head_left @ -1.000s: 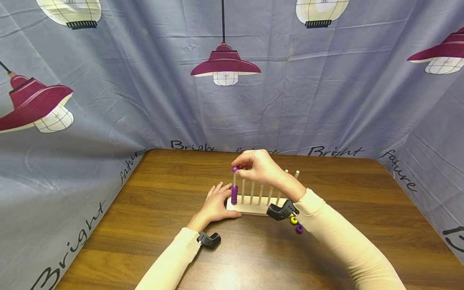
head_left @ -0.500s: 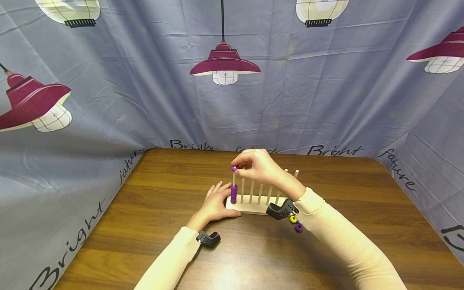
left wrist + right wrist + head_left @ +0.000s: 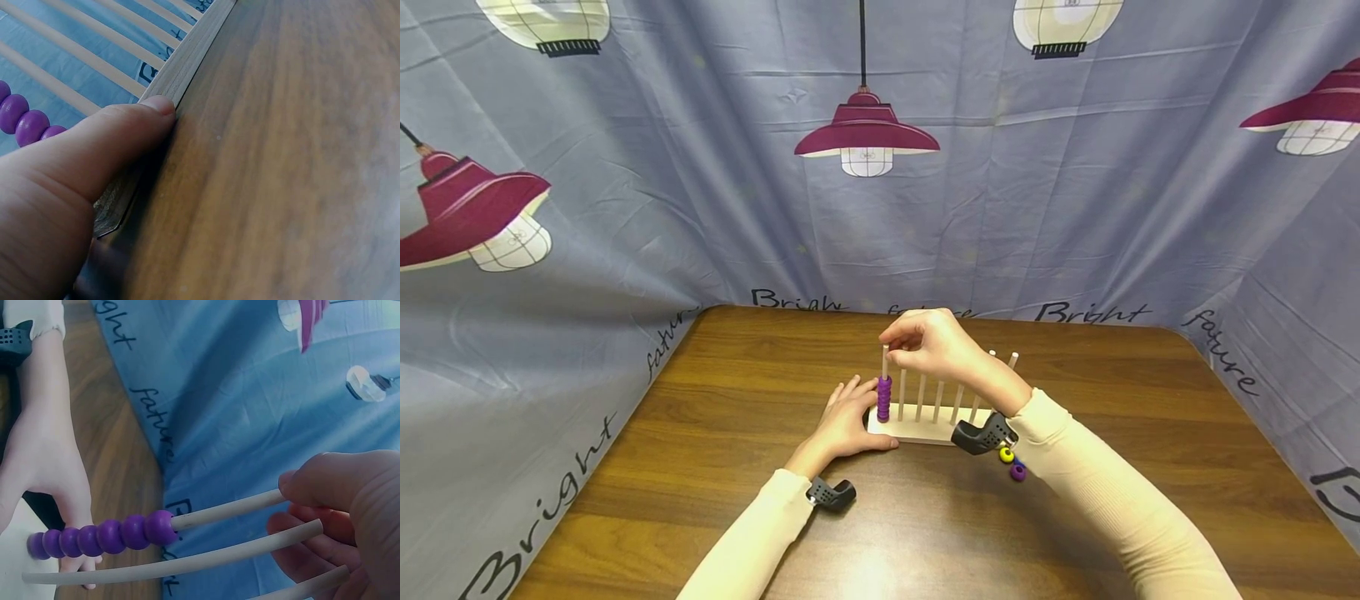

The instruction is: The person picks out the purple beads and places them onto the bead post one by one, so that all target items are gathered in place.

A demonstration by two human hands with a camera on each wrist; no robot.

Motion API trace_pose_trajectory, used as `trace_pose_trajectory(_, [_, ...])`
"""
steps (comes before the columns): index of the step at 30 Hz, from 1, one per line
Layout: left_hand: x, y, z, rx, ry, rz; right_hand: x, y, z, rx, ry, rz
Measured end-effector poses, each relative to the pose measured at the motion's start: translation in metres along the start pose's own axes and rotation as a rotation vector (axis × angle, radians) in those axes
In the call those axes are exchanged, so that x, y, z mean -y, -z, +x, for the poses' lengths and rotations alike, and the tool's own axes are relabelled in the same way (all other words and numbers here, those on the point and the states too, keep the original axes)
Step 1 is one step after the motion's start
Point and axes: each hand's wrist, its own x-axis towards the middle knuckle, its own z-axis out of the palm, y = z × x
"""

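A wooden peg stand (image 3: 917, 427) with several upright pegs stands on the table. Purple beads (image 3: 884, 400) are stacked on its leftmost peg, the top part of which is bare. My left hand (image 3: 844, 423) holds the stand's left end, thumb on the front edge and spread fingers at the back; in the left wrist view the thumb (image 3: 125, 128) presses the base edge. My right hand (image 3: 934, 343) is at the top of the leftmost peg, with nothing between thumb and fingers. In the right wrist view its thumb tip meets the bare peg (image 3: 231, 507), above the beads.
Yellow (image 3: 1007, 455) and purple beads (image 3: 1018, 472), with a bit of blue beside them, lie on the wooden table (image 3: 760, 367) close to my right sleeve, which covers part of that area. A printed curtain (image 3: 737, 208) borders the table at the back and sides.
The purple bead that my right fingers held at the peg's top has dropped onto the stack, which is taller now. The right hand stays near the peg tip; the left hand has not moved.
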Motion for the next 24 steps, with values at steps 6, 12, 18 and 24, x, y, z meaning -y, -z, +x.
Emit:
trace_pose_trajectory(6, [0.0, -0.001, 0.0, -0.006, -0.011, 0.008, -0.001, 0.0, -0.001, -0.028, 0.014, -0.019])
trace_pose_trajectory(12, [0.0, -0.001, 0.0, -0.009, -0.006, 0.01, 0.001, 0.004, -0.001, -0.046, 0.043, -0.029])
trace_pose_trajectory(18, [0.0, -0.002, 0.0, -0.011, -0.016, 0.006, 0.001, 0.02, -0.01, -0.096, 0.044, -0.057])
trace_pose_trajectory(24, [0.0, 0.0, 0.0, -0.017, -0.012, 0.012, -0.008, 0.041, -0.027, -0.17, 0.028, -0.121])
